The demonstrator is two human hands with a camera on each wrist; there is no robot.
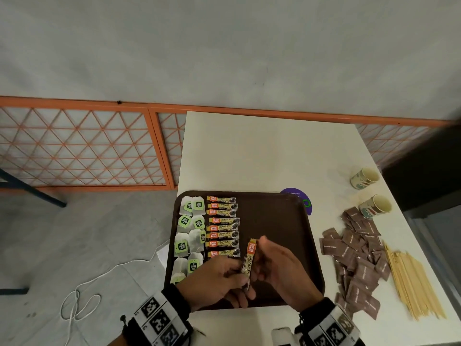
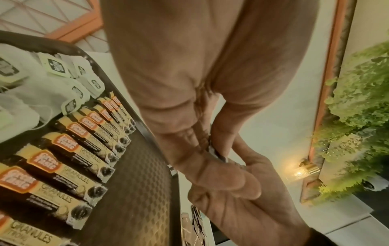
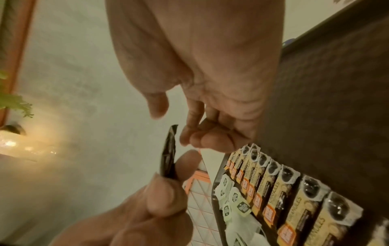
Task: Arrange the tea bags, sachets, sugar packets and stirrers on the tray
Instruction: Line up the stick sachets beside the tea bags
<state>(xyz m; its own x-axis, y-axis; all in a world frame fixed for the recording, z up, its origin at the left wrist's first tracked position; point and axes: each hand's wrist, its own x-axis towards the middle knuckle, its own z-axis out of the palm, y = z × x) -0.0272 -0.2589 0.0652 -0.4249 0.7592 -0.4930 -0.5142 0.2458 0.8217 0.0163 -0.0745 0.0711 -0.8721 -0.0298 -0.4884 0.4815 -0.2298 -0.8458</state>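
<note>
A dark brown tray (image 1: 274, 216) lies at the table's near left. White tea bags (image 1: 190, 233) with green tags fill its left column, and coffee sachets (image 1: 223, 228) lie stacked in a row beside them. My left hand (image 1: 239, 277) pinches the lower end of one more coffee sachet (image 1: 250, 258), held upright over the tray's near middle. In the right wrist view this sachet (image 3: 168, 149) shows edge-on. My right hand (image 1: 262, 258) hovers just right of it, fingers (image 3: 200, 138) loosely curled and a small gap away. Brown sugar packets (image 1: 359, 263) and wooden stirrers (image 1: 411, 283) lie on the table to the right.
Two paper cups (image 1: 365, 178) (image 1: 376, 207) lie on their sides at the table's right edge. A purple disc (image 1: 296, 196) peeks out behind the tray's far right corner. A white cable (image 1: 87, 295) trails on the floor to the left. An orange lattice fence stands behind.
</note>
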